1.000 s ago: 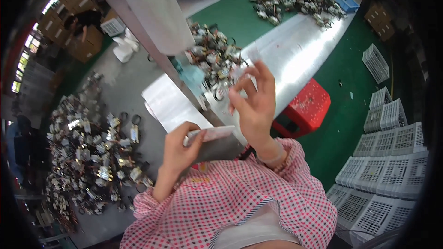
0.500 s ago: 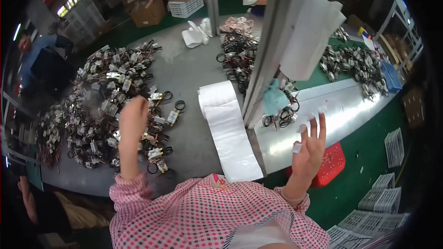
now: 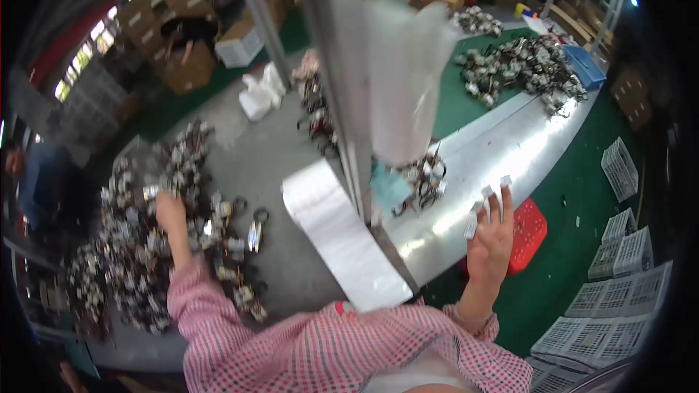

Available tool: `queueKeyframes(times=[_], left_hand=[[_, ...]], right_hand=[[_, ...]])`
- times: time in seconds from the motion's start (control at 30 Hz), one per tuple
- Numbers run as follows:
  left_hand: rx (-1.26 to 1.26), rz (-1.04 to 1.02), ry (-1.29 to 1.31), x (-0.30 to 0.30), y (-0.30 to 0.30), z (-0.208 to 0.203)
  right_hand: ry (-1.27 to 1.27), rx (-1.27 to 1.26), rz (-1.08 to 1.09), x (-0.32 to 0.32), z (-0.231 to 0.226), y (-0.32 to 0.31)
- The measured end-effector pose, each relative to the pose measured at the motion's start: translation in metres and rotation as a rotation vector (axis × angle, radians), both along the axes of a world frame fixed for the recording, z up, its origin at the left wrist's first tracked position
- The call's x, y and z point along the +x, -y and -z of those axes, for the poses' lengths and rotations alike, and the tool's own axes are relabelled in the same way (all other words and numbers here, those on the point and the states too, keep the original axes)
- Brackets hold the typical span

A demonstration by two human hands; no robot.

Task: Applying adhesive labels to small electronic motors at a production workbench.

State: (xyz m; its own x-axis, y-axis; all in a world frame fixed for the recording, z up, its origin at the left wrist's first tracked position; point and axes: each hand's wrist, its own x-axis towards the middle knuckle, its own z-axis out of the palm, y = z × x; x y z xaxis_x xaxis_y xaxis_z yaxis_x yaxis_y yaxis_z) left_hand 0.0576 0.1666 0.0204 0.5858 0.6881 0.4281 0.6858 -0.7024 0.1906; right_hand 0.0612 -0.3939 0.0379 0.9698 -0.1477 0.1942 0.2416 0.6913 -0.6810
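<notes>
My left hand point(image 3: 171, 212) reaches over a large heap of small metal-cased parts with black cable loops point(image 3: 138, 255) and touches or hovers just above it. Its fingers point down into the heap and are blurred, so their grip is hidden. To the right, my right hand point(image 3: 491, 240) is raised, palm up, with fingers spread. Small white labels point(image 3: 471, 229) stick to its fingertips. Between my hands a long white strip of plastic bags point(image 3: 349, 240) lies folded at its far end. One metal-cased part point(image 3: 255, 233) sits apart at the heap's right edge.
A metal post point(image 3: 338, 102) with a hanging white plastic sheet point(image 3: 408, 80) rises beyond the strip. More parts point(image 3: 524, 65) are piled on the far right bench. A red basket point(image 3: 528, 236) and white crates point(image 3: 597, 313) stand at right. Other people work nearby.
The view has turned. My left hand has gone away from me and leftward, down to the heap. My right hand stays raised with labels on its fingertips.
</notes>
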Motion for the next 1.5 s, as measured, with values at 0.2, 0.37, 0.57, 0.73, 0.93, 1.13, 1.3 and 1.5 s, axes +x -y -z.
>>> queueKeyframes(times=[0.2, 0.37, 0.57, 0.73, 0.93, 1.13, 1.3, 1.5], left_hand=[[0.17, 0.126, 0.285, -0.015, -0.013, -0.026], [-0.334, 0.464, 0.777, -0.018, 0.034, -0.062], [-1.409, 1.083, 1.227, -0.02, 0.121, -0.072], [-2.153, 1.424, 0.992, -0.014, 0.208, -0.069], [-2.125, 1.066, 0.128, -0.022, 0.306, -0.062], [-1.581, 1.474, 0.07, -0.023, 0.355, -0.098], [-1.53, 1.556, 0.333, -0.013, 0.379, -0.11], [-0.955, 1.493, 0.476, -0.011, 0.386, -0.107]], right_hand=[[-0.069, -0.004, 0.049, 0.009, 0.008, -0.003], [-0.062, 0.091, -0.006, 0.015, 0.005, -0.015], [-0.038, 0.042, 0.001, 0.002, -0.017, -0.016], [0.032, 0.03, 0.009, 0.0, -0.019, -0.012], [0.039, 0.002, 0.058, -0.012, -0.029, -0.009], [0.128, -0.011, 0.043, -0.024, -0.075, -0.019], [0.227, 0.028, -0.019, -0.02, -0.102, -0.032], [0.353, -0.074, 0.023, -0.007, -0.104, -0.044]])
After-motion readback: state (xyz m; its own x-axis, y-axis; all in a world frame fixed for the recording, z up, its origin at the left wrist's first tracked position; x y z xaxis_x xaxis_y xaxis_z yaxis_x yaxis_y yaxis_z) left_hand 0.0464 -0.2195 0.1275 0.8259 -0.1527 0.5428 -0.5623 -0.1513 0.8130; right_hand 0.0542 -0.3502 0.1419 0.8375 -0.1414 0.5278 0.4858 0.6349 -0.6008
